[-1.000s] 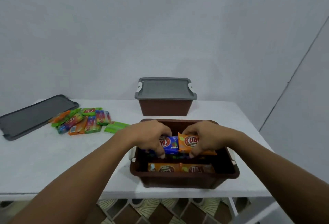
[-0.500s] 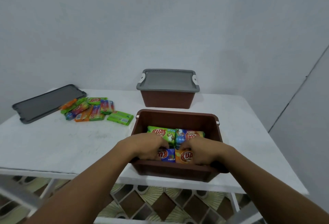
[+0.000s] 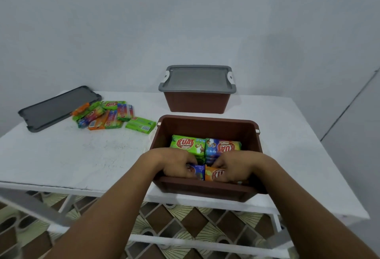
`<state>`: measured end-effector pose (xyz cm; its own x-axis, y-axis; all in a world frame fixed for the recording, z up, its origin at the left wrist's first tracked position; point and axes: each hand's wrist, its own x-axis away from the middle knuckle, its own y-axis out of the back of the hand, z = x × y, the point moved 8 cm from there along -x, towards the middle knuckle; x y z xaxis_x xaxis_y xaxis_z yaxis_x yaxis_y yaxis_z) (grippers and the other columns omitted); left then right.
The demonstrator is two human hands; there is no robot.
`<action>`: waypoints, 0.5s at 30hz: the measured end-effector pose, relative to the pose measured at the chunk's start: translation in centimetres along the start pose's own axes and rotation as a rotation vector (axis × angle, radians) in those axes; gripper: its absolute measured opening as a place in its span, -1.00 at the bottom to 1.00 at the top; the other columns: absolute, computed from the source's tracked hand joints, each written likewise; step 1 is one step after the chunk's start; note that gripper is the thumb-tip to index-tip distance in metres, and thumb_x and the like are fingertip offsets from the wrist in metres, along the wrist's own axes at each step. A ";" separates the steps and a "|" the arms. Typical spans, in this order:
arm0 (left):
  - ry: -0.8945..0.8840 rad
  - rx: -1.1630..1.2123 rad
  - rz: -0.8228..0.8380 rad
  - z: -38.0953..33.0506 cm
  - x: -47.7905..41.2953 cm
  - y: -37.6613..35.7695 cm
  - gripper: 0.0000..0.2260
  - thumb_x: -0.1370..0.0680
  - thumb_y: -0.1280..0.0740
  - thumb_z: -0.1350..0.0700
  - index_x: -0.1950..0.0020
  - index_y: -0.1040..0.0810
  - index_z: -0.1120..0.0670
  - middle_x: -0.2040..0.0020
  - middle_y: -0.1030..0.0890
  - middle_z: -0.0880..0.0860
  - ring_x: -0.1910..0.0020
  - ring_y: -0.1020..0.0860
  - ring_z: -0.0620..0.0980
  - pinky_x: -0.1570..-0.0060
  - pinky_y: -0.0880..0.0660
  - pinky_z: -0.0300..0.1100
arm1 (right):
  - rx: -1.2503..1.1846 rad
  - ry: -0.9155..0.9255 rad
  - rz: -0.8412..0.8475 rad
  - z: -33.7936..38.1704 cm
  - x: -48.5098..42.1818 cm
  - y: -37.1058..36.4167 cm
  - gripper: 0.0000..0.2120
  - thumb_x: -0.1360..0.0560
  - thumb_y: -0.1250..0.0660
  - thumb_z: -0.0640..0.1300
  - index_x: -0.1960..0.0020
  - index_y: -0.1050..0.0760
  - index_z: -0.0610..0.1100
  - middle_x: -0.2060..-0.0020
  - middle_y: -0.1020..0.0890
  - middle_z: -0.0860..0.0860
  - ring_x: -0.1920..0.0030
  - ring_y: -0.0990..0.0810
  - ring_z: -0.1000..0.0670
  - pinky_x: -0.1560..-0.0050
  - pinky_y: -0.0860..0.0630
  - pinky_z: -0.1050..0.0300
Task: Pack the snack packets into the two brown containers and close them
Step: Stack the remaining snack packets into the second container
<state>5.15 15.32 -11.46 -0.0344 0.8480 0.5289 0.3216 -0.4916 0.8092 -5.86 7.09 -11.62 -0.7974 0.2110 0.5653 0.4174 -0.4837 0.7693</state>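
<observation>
An open brown container [image 3: 207, 124] stands at the table's near edge. Both my hands are inside it, at its near side. My left hand [image 3: 176, 164] has its fingers curled on a blue packet [image 3: 197, 171]. My right hand [image 3: 234, 166] has its fingers curled on an orange packet [image 3: 211, 174]. Behind them lie a green packet [image 3: 186, 144] and a blue-and-red packet [image 3: 223, 147]. A second brown container [image 3: 196, 102] with its grey lid [image 3: 197, 78] on stands behind. Several loose packets [image 3: 109, 114] lie on the table at left.
A loose grey lid [image 3: 57, 107] lies at the table's far left, beside the loose packets. The white table [image 3: 72, 155] ends just in front of the open container; a patterned floor shows below. A plain wall rises behind.
Both hands have lowered the blue and orange packets into the near side of the open container. The view has tilted down, so the far row of packets now shows.
</observation>
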 end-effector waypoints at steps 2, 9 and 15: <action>-0.009 0.007 0.006 -0.1 0.0 0.0 -0.54 -0.59 -0.29 -0.25 -0.42 -0.51 -0.06 -0.30 -0.58 -0.06 -0.18 -0.52 -0.05 -0.18 -0.49 -0.10 | 0.005 0.004 0.009 0.1 0.1 0.0 -0.59 -0.58 -0.31 0.14 -0.37 -0.53 0.03 -0.19 -0.61 0.08 -0.15 -0.55 0.07 -0.27 -0.51 0.04; -0.003 0.051 0.018 0.0 0.1 0.3 -0.61 -0.58 -0.33 -0.15 -0.38 -0.55 -0.10 -0.24 -0.61 -0.08 -0.14 -0.56 -0.04 -0.13 -0.53 -0.10 | 0.000 0.004 0.022 0.1 0.0 -0.1 -0.59 -0.58 -0.31 0.13 -0.39 -0.51 0.04 -0.22 -0.59 0.10 -0.17 -0.53 0.07 -0.28 -0.49 0.06; 0.005 0.072 0.002 0.2 -0.1 0.2 -0.55 -0.58 -0.33 -0.19 -0.44 -0.50 -0.09 -0.31 -0.59 -0.06 -0.20 -0.54 -0.05 -0.21 -0.53 -0.06 | -0.026 -0.014 0.029 -0.3 -0.3 -0.4 -0.53 -0.57 -0.31 0.15 -0.43 -0.46 0.04 -0.27 -0.57 0.08 -0.23 -0.52 0.03 -0.31 -0.49 0.03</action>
<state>5.37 15.18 -11.42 -0.0383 0.8462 0.5315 0.3893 -0.4772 0.7878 -5.92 6.99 -12.21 -0.7791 0.2080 0.5914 0.4284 -0.5121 0.7445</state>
